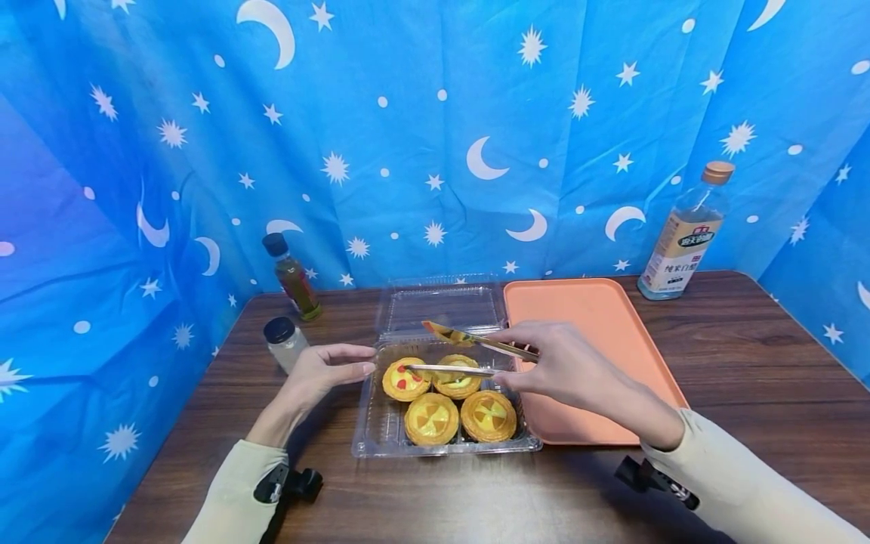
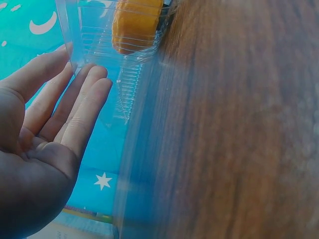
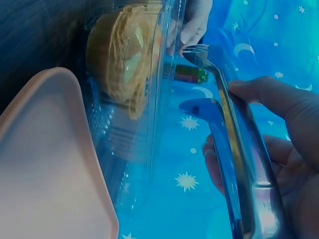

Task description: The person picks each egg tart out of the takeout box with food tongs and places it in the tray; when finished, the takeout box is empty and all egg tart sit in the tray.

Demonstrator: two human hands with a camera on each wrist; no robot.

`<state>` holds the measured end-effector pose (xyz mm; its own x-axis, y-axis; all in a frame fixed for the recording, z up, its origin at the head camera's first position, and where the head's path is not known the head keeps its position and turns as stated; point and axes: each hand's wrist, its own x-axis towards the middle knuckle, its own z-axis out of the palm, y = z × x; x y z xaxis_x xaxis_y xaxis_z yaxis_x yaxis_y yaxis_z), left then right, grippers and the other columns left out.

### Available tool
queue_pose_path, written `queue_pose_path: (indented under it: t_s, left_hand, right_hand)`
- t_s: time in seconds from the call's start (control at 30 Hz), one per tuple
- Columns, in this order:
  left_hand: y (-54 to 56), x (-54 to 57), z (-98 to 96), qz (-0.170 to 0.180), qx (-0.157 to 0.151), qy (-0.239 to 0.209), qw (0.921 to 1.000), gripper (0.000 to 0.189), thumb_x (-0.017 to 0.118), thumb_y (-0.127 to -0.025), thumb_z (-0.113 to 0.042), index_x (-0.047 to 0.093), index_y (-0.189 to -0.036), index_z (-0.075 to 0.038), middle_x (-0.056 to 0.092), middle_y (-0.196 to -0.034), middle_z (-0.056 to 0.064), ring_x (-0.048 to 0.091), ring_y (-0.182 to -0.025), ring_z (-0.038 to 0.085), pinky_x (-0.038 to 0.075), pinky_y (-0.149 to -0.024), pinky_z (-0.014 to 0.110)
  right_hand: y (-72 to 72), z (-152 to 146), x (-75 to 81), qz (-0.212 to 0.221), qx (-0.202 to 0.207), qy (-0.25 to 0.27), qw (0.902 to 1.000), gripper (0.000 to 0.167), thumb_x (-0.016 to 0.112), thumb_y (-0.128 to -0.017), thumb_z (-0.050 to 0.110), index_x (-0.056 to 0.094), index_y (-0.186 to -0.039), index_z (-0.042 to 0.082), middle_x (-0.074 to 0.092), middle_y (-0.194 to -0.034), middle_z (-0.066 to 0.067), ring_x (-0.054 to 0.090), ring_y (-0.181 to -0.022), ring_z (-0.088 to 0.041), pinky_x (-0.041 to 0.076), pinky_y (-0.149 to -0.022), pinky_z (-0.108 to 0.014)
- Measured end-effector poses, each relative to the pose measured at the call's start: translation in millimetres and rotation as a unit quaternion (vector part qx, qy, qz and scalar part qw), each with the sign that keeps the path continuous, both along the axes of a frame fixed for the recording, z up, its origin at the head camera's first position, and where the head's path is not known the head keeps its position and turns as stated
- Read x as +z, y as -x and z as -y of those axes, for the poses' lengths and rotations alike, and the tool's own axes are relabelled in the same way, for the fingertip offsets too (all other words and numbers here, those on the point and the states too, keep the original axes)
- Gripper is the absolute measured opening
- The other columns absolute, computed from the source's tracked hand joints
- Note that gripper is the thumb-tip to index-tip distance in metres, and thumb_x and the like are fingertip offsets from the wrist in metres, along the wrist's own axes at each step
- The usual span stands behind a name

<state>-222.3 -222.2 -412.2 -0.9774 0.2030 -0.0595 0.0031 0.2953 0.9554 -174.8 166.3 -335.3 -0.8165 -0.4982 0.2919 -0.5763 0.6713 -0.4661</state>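
Observation:
My left hand (image 1: pixel 318 379) pinches the left rim of a clear plastic box (image 1: pixel 363 444), thumb and fingertips at its edge in the left wrist view. Several round egg tarts (image 1: pixel 431 419) sit inside; the back-left one has red pieces on top. In my right hand (image 1: pixel 560 366) is a pair of metal serving tongs (image 3: pixel 254 172), one end shaped like a fork. The tongs point left over the back tarts with their arms spread, and nothing shows between their tips. Behind the tarts the box's hinged lid (image 1: pixel 445 306) lies folded back.
An orange tray (image 1: pixel 598 317) lies right of the box, partly under my right hand. A large labelled bottle (image 1: pixel 683 234) stands at the back right. On the left are a small dark-green bottle (image 1: pixel 294 279) and a black-capped jar (image 1: pixel 284 340). A blue curtain (image 1: pixel 408 151) hangs behind the table.

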Motion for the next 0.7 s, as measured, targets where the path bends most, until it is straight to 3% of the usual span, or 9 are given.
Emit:
queue_pose_path:
  t_s: [0.17, 0.47, 0.7]
  left_hand:
    - [0.0, -0.2, -0.6, -0.004, 0.002, 0.001, 1.0, 0.04, 0.087, -0.091, -0.023, 0.077, -0.124, -0.001, 0.076, -0.123, 0.013, 0.074, -0.106, 0.021, 0.057, -0.094, 0.032]
    - [0.1, -0.7, -0.3, -0.015, 0.001, 0.008, 0.9998, 0.04, 0.088, -0.09, -0.022, 0.078, -0.123, -0.001, 0.076, -0.123, 0.012, 0.071, -0.111, 0.02, 0.055, -0.094, 0.029]
    - [0.1, -0.1, 0.1, -0.016, 0.001, 0.015, 0.9998, 0.039, 0.088, -0.091, -0.023, 0.078, -0.123, -0.003, 0.076, -0.124, 0.011, 0.07, -0.115, 0.023, 0.054, -0.098, 0.033]
  right_hand:
    - [5.8, 10.8, -3.8, 0.006, 0.02, -0.001, 0.9998, 0.045, 0.088, -0.09, 0.026, 0.076, -0.13, 0.008, 0.077, -0.119, -0.004, 0.048, -0.063, -0.005, 0.043, -0.062, -0.03]
    - [13.8, 26.6, -11.5, 0.01, 0.042, 0.0, 0.9991, 0.043, 0.087, -0.09, 0.025, 0.077, -0.127, 0.006, 0.078, -0.114, -0.006, 0.045, -0.063, -0.004, 0.043, -0.062, -0.029]
    - [16.0, 33.7, -17.0, 0.023, 0.047, -0.002, 0.9986, 0.042, 0.087, -0.089, 0.022, 0.076, -0.127, 0.006, 0.078, -0.114, -0.006, 0.037, -0.051, -0.001, 0.038, -0.057, -0.027]
